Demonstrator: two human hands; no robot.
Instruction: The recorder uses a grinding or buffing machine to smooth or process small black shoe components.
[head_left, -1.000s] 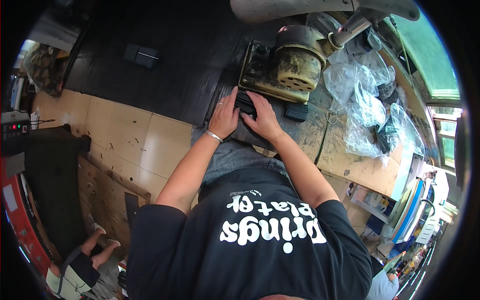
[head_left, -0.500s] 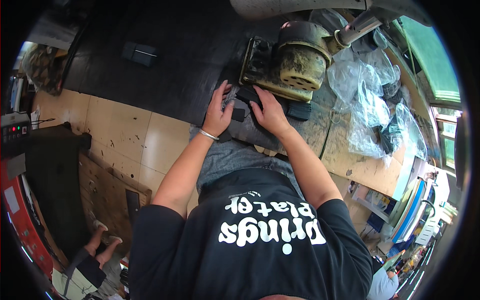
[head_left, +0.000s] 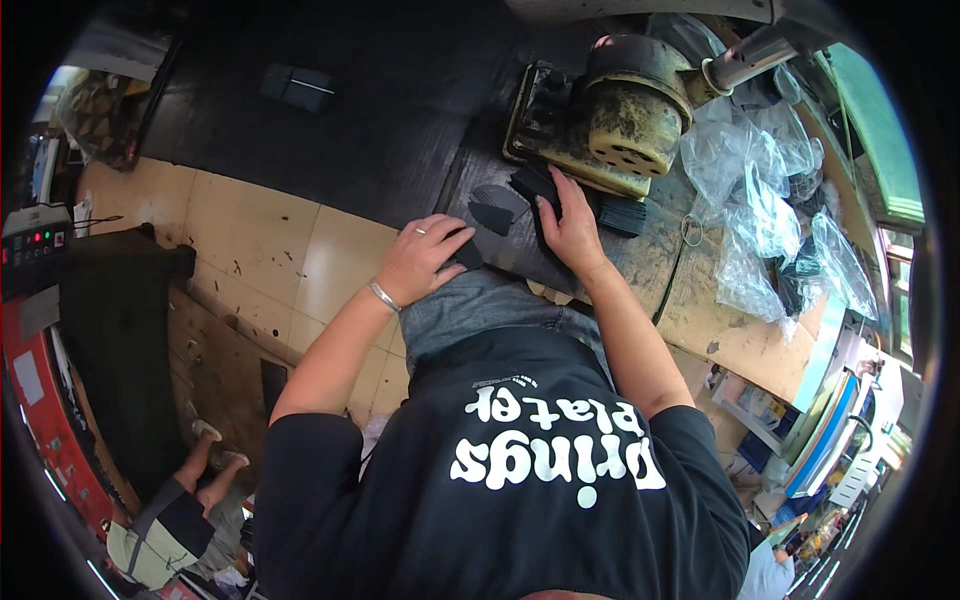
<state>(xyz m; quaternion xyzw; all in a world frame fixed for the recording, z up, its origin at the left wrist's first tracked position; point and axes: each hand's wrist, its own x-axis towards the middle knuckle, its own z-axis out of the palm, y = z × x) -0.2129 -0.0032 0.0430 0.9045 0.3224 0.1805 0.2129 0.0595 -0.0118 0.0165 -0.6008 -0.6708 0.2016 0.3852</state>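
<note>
My left hand (head_left: 428,258) is at the near edge of the worktable, above my lap. Its fingers curl over a small stack of flat black pieces (head_left: 464,254). My right hand (head_left: 572,225) holds another bundle of flat black pieces (head_left: 532,182) between thumb and fingers, and the bundle rests on the table. A dark grey flat piece (head_left: 492,212), with fine lines on part of it, lies on the tabletop between my hands. Another neat stack of black pieces (head_left: 622,215) sits just right of my right hand, against a machine. The material of the pieces is hard to make out.
The stained yellowish machine head (head_left: 635,125) and its base stand beyond my right hand. Clear plastic bags (head_left: 745,180) pile up at the right. A dark flat item (head_left: 297,87) lies on the black tabletop (head_left: 350,160). Another person's legs (head_left: 205,475) show at lower left.
My left hand has moved left and toward me, off the piece in the middle, onto the stack at the table edge. My right hand stays by its bundle. The whole view has shifted slightly.
</note>
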